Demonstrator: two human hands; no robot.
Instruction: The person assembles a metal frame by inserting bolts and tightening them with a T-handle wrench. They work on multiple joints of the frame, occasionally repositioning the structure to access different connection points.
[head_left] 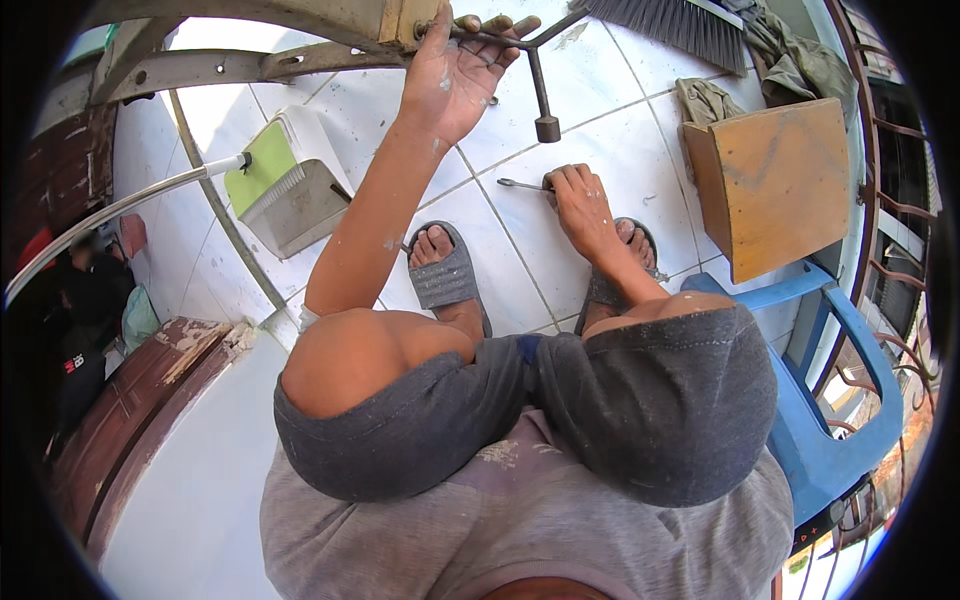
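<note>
The left hand (455, 70) is wrapped around a T-shaped socket wrench (540, 85) at the metal frame (250, 65); its shaft points down toward the right hand (578, 195), which pinches a small wrench (520, 184) flat on the tiled floor (620, 120).

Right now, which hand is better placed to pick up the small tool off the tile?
Right. The right hand already touches the small tool lying on the tile; the left hand is up high, gripping the cross wrench at the metal frame.
</note>
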